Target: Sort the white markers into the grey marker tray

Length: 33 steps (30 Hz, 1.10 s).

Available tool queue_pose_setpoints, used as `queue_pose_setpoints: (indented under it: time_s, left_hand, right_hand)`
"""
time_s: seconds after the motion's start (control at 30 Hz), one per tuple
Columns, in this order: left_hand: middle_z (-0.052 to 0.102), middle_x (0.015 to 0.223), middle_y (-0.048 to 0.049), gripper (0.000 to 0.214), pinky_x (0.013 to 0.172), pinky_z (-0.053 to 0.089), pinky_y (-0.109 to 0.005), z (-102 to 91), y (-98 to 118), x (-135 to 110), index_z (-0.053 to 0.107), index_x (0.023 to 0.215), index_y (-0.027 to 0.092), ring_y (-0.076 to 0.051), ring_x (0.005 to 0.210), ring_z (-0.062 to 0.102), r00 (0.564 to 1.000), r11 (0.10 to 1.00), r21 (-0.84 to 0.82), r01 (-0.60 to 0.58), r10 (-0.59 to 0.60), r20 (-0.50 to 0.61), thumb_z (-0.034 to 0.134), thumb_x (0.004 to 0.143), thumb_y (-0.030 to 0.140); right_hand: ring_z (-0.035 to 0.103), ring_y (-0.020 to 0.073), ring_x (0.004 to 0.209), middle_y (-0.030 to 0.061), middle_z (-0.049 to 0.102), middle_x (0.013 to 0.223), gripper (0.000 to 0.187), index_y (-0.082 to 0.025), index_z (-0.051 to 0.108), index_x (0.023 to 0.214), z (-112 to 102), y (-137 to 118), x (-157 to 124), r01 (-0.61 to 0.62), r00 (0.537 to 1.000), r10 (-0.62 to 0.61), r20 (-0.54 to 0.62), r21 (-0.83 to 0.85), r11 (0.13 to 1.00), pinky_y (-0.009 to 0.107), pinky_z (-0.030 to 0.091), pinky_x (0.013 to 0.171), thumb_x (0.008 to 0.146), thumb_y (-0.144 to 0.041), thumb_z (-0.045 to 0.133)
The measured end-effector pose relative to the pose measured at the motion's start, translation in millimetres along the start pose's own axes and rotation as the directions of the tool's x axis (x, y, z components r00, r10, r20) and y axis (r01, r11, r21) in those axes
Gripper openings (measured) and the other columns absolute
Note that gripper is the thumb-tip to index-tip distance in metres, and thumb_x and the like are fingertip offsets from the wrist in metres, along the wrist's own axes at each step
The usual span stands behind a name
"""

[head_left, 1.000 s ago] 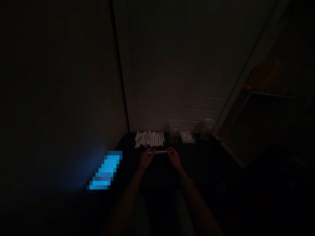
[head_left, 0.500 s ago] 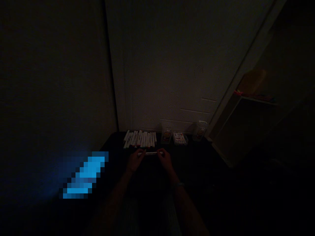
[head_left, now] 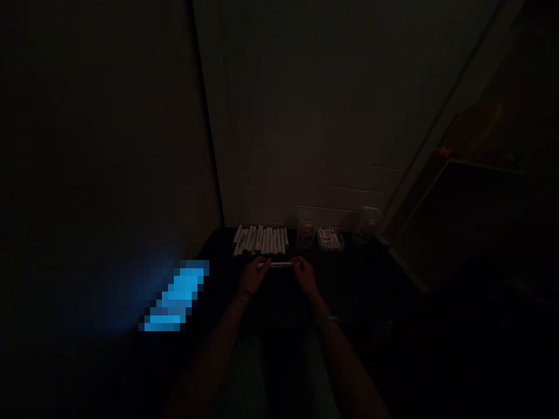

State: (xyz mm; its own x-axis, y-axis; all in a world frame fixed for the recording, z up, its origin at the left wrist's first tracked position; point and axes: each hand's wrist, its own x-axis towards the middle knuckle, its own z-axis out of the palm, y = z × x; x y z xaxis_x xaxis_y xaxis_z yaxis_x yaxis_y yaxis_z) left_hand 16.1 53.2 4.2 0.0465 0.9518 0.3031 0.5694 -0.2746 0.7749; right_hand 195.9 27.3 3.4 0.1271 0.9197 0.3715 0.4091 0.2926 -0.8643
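Note:
A white marker lies level between my two hands, over the dark tabletop. My left hand pinches its left end, and my right hand pinches its right end. Just beyond them, a row of white markers lies side by side on the table, several with coloured ends toward me. The scene is very dark, so print on the held marker cannot be read.
Right of the row stand a clear plastic case, a low case packed with markers and another clear case, along the wall. A glowing, pixelated blue screen is at the left. A shelf unit stands at right.
The view has shifted, so the whole scene sits a little further right and higher. Both hands still hold the marker at its ends.

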Motion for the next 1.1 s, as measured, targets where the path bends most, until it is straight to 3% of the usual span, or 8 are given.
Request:
queue_pose_setpoints:
  time_s: [0.67, 1.1]
  left_hand:
    - [0.064, 0.07, 0.0005, 0.039, 0.061, 0.04, -0.021, 0.7, -3.5, 1.3, 0.06, 0.084, 0.02, -0.014, 0.066, 0.058, 1.0, 1.0, 0.0, -0.001, 0.001, 0.007, 0.04, 0.076, 0.053]
    - [0.063, 0.069, 0.0, 0.041, 0.057, 0.038, -0.02, 2.1, -5.8, 1.6, 0.06, 0.083, 0.019, -0.012, 0.061, 0.056, 1.0, 1.0, 0.015, -0.02, 0.02, 0.008, 0.039, 0.076, 0.053]
  right_hand:
    - [0.054, 0.0129, 0.074, -0.0011, 0.061, 0.079, 0.029, -0.02, 0.059, 0.086, -0.3, 3.4, -0.2, 0.03, 1.0, -0.03, -0.004, 0.024, 0.999, 0.021, 0.039, 0.066, 0.081, -0.031, 0.033]
    - [0.054, 0.0131, 0.073, -0.0016, 0.061, 0.077, 0.026, -0.02, 0.06, 0.084, 1.1, 2.1, 0.8, 0.016, 1.0, -0.016, -0.004, 0.06, 0.998, 0.02, 0.039, 0.065, 0.079, -0.037, 0.041]
